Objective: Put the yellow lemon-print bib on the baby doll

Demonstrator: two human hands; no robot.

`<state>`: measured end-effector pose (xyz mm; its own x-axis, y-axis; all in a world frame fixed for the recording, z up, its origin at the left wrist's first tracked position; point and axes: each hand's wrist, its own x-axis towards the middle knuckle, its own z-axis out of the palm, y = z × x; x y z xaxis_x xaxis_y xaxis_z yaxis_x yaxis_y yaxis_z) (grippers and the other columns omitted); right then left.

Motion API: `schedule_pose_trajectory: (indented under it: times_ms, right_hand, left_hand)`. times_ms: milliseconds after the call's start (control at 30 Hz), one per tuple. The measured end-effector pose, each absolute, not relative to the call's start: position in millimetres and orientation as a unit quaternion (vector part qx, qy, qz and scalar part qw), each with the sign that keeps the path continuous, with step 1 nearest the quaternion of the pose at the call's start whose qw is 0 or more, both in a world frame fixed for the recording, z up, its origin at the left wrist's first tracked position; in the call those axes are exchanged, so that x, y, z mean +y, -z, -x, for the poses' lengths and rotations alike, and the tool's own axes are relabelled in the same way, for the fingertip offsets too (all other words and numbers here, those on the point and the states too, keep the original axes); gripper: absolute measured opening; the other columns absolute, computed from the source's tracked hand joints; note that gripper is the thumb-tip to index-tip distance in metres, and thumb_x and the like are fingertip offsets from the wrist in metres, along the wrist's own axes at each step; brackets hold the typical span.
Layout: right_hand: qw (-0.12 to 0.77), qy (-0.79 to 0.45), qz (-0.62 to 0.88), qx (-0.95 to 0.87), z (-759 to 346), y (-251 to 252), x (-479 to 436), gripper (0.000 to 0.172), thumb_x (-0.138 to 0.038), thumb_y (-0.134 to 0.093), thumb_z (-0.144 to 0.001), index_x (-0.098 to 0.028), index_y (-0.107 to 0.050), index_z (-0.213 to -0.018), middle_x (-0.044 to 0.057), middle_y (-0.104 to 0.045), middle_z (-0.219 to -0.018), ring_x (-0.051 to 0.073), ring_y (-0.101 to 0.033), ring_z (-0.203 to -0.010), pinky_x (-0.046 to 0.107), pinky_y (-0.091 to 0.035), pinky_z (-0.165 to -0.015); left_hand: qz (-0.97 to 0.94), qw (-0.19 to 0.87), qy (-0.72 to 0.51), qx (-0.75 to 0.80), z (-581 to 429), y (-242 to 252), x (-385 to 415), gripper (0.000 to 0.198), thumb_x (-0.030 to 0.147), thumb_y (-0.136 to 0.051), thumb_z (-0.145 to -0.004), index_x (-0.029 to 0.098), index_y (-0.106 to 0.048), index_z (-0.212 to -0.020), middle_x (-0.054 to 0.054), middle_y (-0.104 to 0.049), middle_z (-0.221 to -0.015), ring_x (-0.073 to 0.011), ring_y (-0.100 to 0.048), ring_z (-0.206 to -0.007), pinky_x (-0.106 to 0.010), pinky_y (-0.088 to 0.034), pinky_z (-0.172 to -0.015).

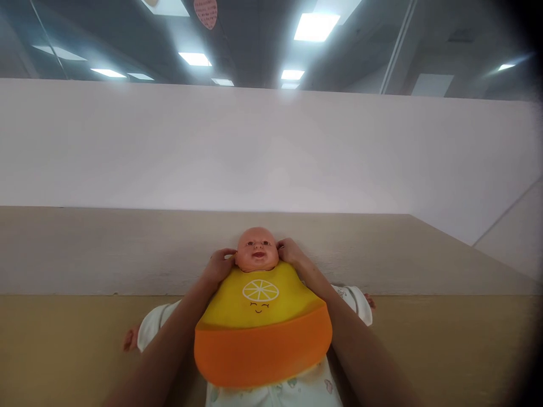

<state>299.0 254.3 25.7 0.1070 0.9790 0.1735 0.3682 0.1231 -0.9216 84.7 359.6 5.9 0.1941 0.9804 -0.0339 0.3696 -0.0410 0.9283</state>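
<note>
Left hand (219, 264) and right hand (289, 250) each pinch the bib (263, 328) neck ends beside the doll (257, 249) head; bib's long axis runs toward the person

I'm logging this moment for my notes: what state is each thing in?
Doll: on its back on the table, bib on.
Bib: spread over the doll's chest, pocket toward the camera.
Left hand: at the doll's neck, fingers curled.
Right hand: at the neck's other side, fingers curled.
</note>
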Motion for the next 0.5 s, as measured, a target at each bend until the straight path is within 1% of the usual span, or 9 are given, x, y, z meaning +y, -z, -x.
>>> schedule_pose_trajectory:
  times_ms: [100, 200, 300, 400, 467, 500]
  right_hand:
    - [0.456, -0.327, 0.586, -0.585, -300, -27, 270, 0.033, -0.034, -0.053, -0.083, -0.01, -0.065, -0.103, 0.007, -0.067, -0.1, 0.017, -0.056, -0.084, 0.023, -0.042, -0.064]
    - [0.428, -0.336, 0.604, -0.582, -303, -23, 295, 0.029, -0.036, -0.06, -0.086, -0.011, -0.065, -0.1, 0.004, -0.066, -0.097, 0.016, -0.058, -0.079, 0.024, -0.047, -0.063]
    - [0.406, -0.345, 0.62, -0.576, -306, -18, 316, 0.032, -0.038, -0.062, -0.088, -0.013, -0.063, -0.106, 0.004, -0.064, -0.106, 0.017, -0.062, -0.084, 0.029, -0.053, -0.068]
    - [0.4, -0.35, 0.629, -0.567, -311, -14, 322, 0.032, -0.039, -0.061, -0.09, -0.013, -0.063, -0.11, 0.004, -0.063, -0.11, 0.02, -0.063, -0.091, 0.032, -0.055, -0.074]
    - [0.4, -0.354, 0.631, -0.563, -315, -13, 318, 0.031, -0.04, -0.059, -0.091, -0.013, -0.063, -0.107, 0.003, -0.064, -0.104, 0.018, -0.063, -0.086, 0.031, -0.055, -0.072]
    - [0.4, -0.357, 0.631, -0.561, -317, -14, 314, 0.03, -0.039, -0.059, -0.091, -0.012, -0.063, -0.103, 0.002, -0.064, -0.099, 0.016, -0.062, -0.081, 0.029, -0.055, -0.069]
  left_hand:
    - [-0.658, 0.405, -0.348, 0.531, -81, 1, 365, 0.031, 0.021, -0.057, -0.061, 0.015, -0.074, -0.086, -0.011, -0.077, -0.081, -0.0262, -0.069, -0.077, -0.029, -0.051, -0.062]
    - [-0.658, 0.407, -0.344, 0.532, -80, 7, 370, 0.032, 0.022, -0.057, -0.062, 0.016, -0.074, -0.088, -0.011, -0.076, -0.079, -0.0264, -0.069, -0.076, -0.03, -0.051, -0.062]
    - [-0.646, 0.428, -0.341, 0.533, -80, 5, 371, 0.03, 0.023, -0.056, -0.062, 0.015, -0.074, -0.084, -0.01, -0.075, -0.075, -0.0256, -0.068, -0.073, -0.03, -0.05, -0.062]
    - [-0.637, 0.43, -0.34, 0.542, -82, -5, 367, 0.029, 0.024, -0.056, -0.06, 0.014, -0.074, -0.08, -0.01, -0.075, -0.077, -0.0259, -0.068, -0.074, -0.031, -0.05, -0.062]
    - [-0.627, 0.431, -0.337, 0.554, -82, -13, 361, 0.029, 0.026, -0.058, -0.059, 0.013, -0.073, -0.081, -0.01, -0.074, -0.077, -0.0258, -0.067, -0.074, -0.03, -0.049, -0.062]
    - [-0.622, 0.435, -0.335, 0.558, -82, -16, 357, 0.03, 0.027, -0.059, -0.06, 0.013, -0.073, -0.083, -0.01, -0.074, -0.076, -0.0255, -0.067, -0.073, -0.03, -0.048, -0.061]
